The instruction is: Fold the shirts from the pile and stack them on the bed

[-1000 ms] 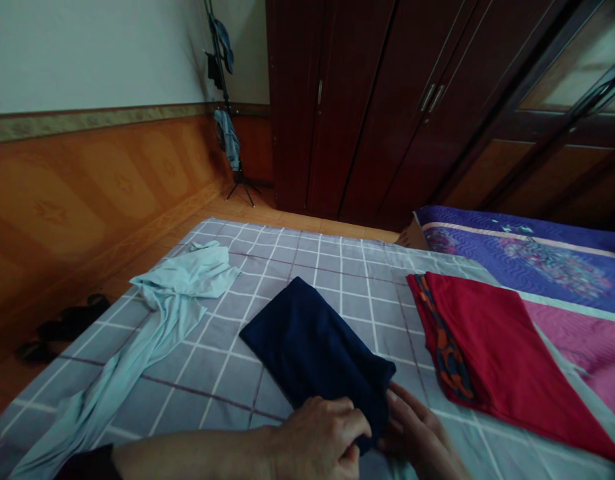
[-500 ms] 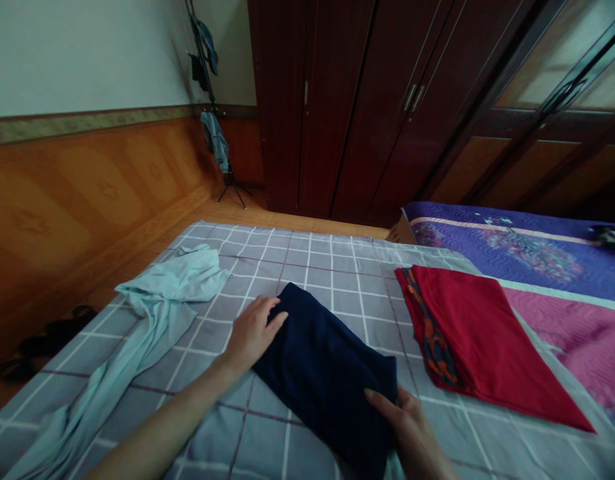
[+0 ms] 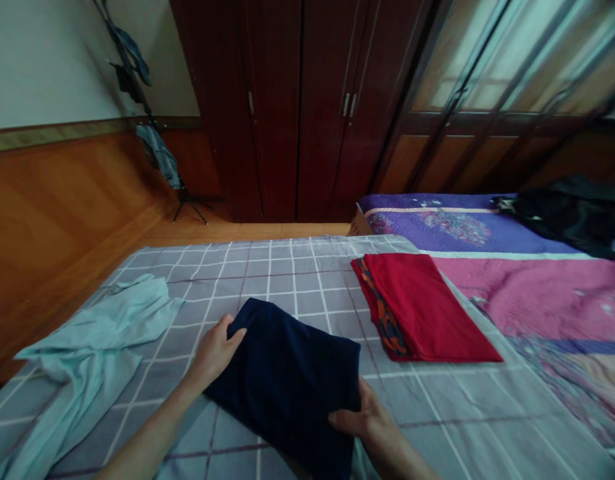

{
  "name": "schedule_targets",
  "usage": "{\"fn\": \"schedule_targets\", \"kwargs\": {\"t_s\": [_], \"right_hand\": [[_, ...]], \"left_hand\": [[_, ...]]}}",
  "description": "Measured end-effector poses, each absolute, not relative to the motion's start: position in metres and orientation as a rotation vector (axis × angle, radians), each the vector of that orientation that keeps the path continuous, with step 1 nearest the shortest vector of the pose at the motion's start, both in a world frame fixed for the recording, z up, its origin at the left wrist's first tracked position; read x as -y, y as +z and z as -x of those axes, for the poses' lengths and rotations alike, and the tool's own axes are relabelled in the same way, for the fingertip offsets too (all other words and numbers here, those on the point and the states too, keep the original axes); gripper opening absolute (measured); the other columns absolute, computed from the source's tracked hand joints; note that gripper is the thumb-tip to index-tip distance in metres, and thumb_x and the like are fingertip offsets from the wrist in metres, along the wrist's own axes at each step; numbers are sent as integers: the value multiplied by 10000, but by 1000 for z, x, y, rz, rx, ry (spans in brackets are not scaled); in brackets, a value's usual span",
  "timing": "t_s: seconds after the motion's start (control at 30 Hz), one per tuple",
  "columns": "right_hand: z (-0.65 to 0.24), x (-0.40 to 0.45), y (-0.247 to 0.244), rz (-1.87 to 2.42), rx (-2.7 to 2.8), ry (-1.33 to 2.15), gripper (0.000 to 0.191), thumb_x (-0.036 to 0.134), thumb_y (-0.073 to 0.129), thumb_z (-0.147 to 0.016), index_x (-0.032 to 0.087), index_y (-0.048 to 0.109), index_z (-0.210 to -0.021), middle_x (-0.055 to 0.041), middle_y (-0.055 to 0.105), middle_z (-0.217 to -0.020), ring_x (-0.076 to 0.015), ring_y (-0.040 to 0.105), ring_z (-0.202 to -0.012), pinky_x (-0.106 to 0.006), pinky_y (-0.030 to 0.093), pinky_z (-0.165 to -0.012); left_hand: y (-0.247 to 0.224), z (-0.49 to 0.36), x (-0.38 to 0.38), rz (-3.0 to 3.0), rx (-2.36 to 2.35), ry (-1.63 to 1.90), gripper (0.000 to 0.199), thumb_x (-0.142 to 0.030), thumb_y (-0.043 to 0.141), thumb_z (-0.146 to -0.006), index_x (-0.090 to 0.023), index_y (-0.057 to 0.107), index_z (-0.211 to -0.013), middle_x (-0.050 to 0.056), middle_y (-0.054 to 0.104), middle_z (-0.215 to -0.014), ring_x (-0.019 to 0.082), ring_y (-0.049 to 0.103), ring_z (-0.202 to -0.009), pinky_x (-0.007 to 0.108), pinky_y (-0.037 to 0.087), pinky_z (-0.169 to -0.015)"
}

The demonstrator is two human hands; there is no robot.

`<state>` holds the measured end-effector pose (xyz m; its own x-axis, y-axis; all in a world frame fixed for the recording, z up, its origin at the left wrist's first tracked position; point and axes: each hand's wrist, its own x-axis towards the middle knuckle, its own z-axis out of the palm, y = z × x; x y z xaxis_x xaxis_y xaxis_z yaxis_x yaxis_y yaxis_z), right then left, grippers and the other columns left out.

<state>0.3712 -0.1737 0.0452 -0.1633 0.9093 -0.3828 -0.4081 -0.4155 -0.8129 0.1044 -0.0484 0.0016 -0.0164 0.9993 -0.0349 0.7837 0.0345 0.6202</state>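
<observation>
Here we are, the folded navy garment (image 3: 287, 387) on the near middle of the checked bedsheet (image 3: 282, 283), our left grip (image 3: 213, 355) closed on its left edge, our right grip (image 3: 370, 419) pinching its right, thumb on top. It looks light, soft, floppy; opposite edges, layers pinched together, should hold best.

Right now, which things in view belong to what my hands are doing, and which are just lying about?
In use:
- navy cloth, held by your left hand and right hand
- checked sheet beneath

Lying about, untouched:
- red folded cloth
- crumpled pale green cloth
- dark heap on the bedspread
</observation>
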Motion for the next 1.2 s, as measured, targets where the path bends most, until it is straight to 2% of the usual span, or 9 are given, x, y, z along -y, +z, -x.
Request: {"fn": "schedule_targets", "kwargs": {"t_s": [0.1, 0.2, 0.4, 0.53, 0.67, 0.83, 0.97, 1.07, 1.2], "right_hand": [[-377, 171, 52, 961, 708, 1759, 612, 52, 629, -535, 202, 595, -1127, -29, 687, -1029, -222, 646, -915, -312, 496, -796], [-387, 169, 60, 846, 703, 1765, 679, 24, 632, -547, 236, 559, -1187, -10, 672, -1060, -213, 654, -891, -310, 502, -762], [-426, 176, 83, 786, 668, 1597, 759, 41, 688, -591, 289, 480, -1278, -4, 605, -1217, -228, 609, -1038, -336, 492, -837], [-462, 184, 91, 866, 652, 1360, 750, 138, 733, -641, 284, 442, -1317, -27, 611, -1223, -253, 602, -1062, -386, 482, -890], [-497, 182, 90, 986, 560, 1055, 810, 164, 754, -632, 296, 398, -1347, -18, 624, -1215, -243, 598, -1076, -381, 470, -920], [-525, 164, 88, 1022, 516, 764, 742, 186, 738, -643, 244, 431, -1316, -38, 645, -1168, -251, 593, -1072, -402, 445, -955], [-528, 148, 69, 1036, 425, 660, 769, 189, 723, -640, 242, 398, -1334, -35, 624, -1194, -238, 561, -1120, -382, 420, -986], [-528, 148, 40, 1089, 354, 774, 848, 217, 741, -616, 234, 346, -1366, -47, 628, -1172, -234, 600, -1052, -347, 492, -874], [-540, 168, 9, 1225, 239, 873, 1024, 331, 789, -582, 207, 218, -1423, -9, 668, -863, -209, 661, -687, -317, 529, -590]], "left_hand": [[-3, -102, 45, -1508, -1591, 773, 288, -453, 612, -702, -198, 548, -819, 14, 644, -786, 234, 623, -793, 313, 474, -719], [6, -110, 38, -1298, -1427, 791, 406, -480, 693, -646, -180, 566, -889, 21, 663, -831, 232, 632, -817, 310, 490, -724], [68, -183, -3, -1348, -1258, 817, 453, -435, 762, -582, -175, 564, -896, -2, 657, -783, 193, 627, -721, 280, 486, -659], [108, -262, -43, -1534, -1036, 857, 400, -379, 744, -595, -167, 556, -878, -9, 637, -782, 165, 603, -705, 271, 473, -668], [133, -351, -80, -1742, -826, 858, 325, -323, 696, -599, -163, 543, -836, -10, 617, -789, 146, 589, -705, 260, 466, -667], [150, -453, -113, -1952, -715, 763, 217, -219, 627, -628, -157, 536, -815, -19, 598, -738, 132, 581, -666, 255, 469, -640], [147, -497, -129, -2154, -728, 683, 196, -140, 615, -659, -139, 570, -850, 20, 621, -804, 161, 601, -760, 290, 474, -727], [129, -500, -130, -2330, -776, 649, 246, -132, 664, -649, -133, 601, -887, 71, 621, -917, 234, 584, -930, 364, 436, -863], [97, -477, -106, -2531, -729, 605, 279, -163, 638, -736, -165, 616, -1015, 99, 593, -1089, 270, 523, -1096, 406, 358, -987]]}}
